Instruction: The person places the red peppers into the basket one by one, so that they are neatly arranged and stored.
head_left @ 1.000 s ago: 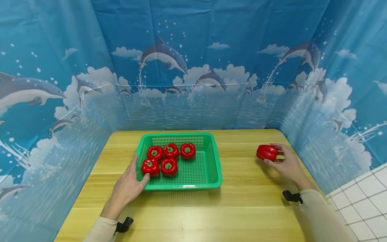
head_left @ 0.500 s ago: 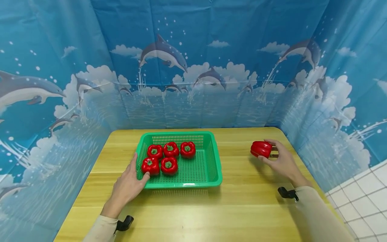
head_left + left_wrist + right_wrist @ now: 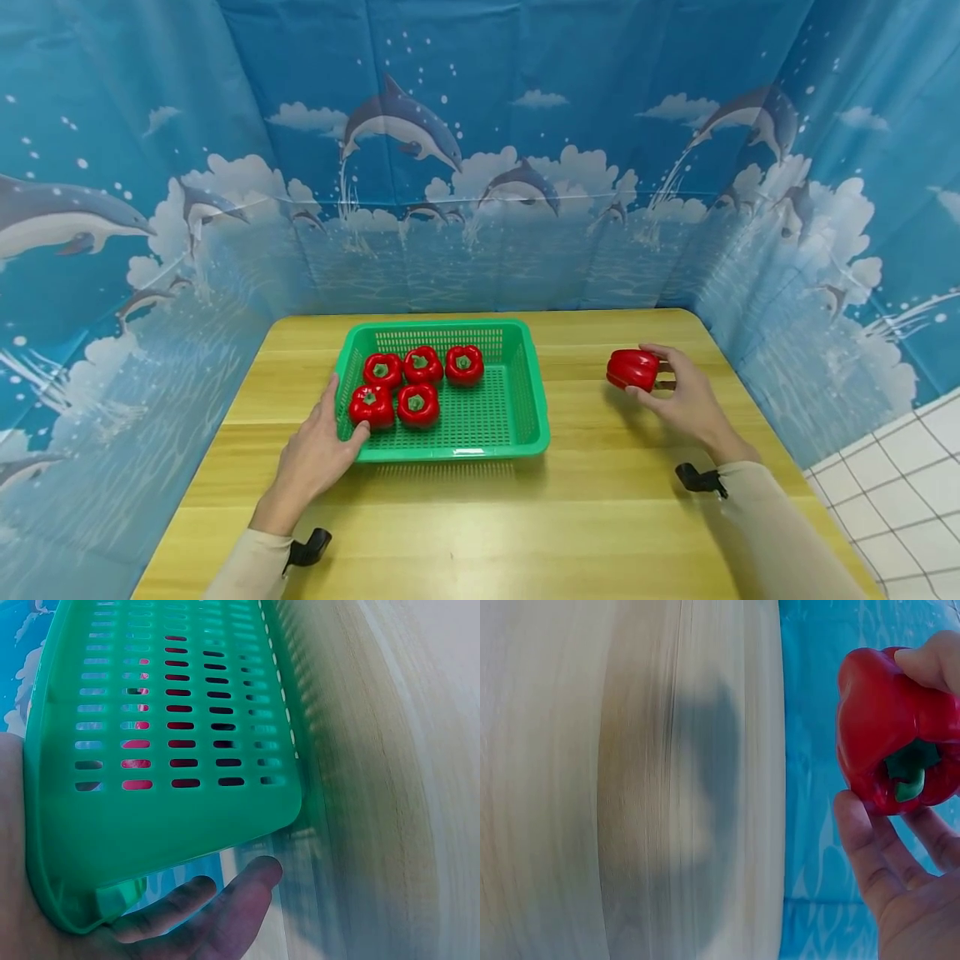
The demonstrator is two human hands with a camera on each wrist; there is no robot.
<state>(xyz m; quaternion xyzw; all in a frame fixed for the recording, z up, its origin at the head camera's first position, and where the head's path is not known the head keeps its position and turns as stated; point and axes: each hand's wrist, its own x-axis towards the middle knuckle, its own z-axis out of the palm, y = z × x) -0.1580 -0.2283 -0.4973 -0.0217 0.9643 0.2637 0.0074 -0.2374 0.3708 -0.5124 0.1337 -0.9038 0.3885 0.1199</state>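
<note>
A green plastic basket (image 3: 480, 452) stands on the table, with several red bell peppers (image 3: 417, 405) in its left and middle part, stems up. My left hand (image 3: 318, 454) grips the basket's near left corner, thumb over the rim and fingers along the left side. In the left wrist view, fingers (image 3: 240, 900) show beyond the slotted wall. To the right of the basket, my right hand (image 3: 686, 400) holds another red bell pepper (image 3: 632, 368) on its side above the table. The right wrist view shows its green stem facing the camera, thumb on one side and fingers on the other.
The light wooden table (image 3: 480, 533) carries the basket at its back half. A blue dolphin-print curtain (image 3: 480, 275) hangs along the back and both sides. White tiles (image 3: 900, 500) show at the lower right.
My right hand has moved left toward the basket with the bell pepper in it. The left hand stays at the basket corner; the peppers in the basket keep their places.
</note>
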